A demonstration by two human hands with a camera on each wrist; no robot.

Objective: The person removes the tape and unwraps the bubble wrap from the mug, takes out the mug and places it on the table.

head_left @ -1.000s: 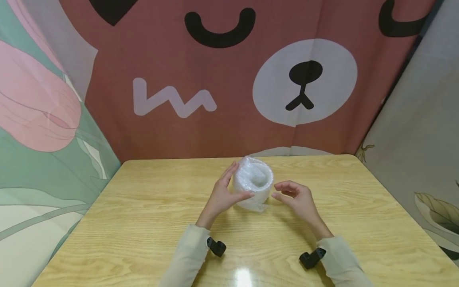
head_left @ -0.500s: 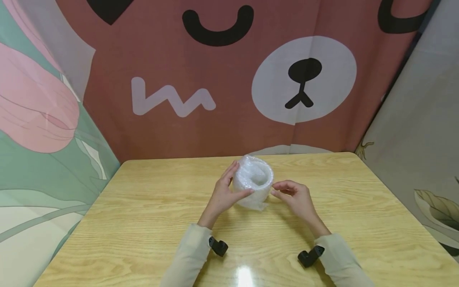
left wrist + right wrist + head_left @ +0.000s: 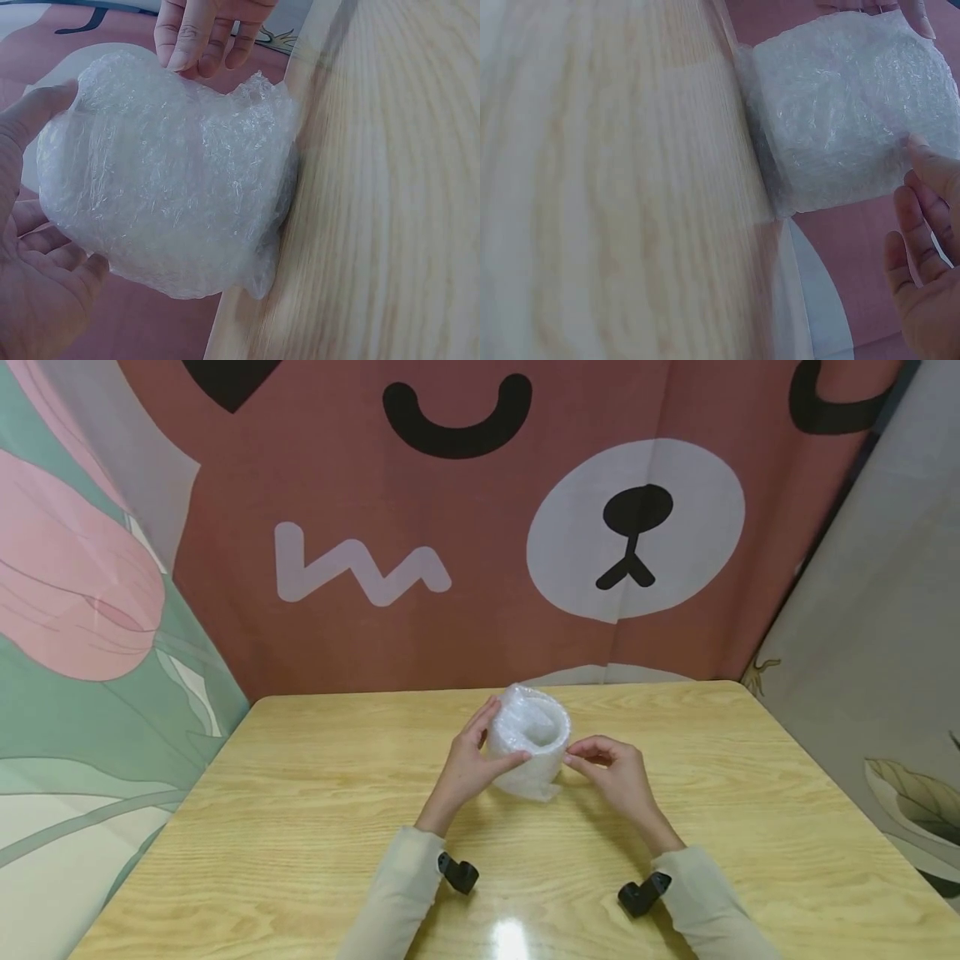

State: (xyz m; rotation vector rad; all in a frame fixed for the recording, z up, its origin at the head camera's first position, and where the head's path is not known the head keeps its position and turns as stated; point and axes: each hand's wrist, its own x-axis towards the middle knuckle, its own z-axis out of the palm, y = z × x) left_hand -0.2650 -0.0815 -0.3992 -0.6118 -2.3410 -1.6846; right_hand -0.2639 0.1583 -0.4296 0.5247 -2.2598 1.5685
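Observation:
A roll of clear bubble wrap stands upright near the back of the wooden table, its hollow spiral top facing up. My left hand holds it from the left, thumb across the front and fingers behind. On the other side, thumb and forefinger of my right hand pinch at the roll's right edge. In the left wrist view the crinkled wrap sits between both hands. The right wrist view shows my right thumb against the wrap, the other fingers curved below it.
The wooden table reaches back to a curtain printed with a bear face. Patterned curtains hang at the left and right sides. A small black camera sits on the left cuff, another camera on the right.
My right hand has moved slightly left, from just beside the roll to its edge, and its thumb and forefinger have closed together. My left hand keeps its hold.

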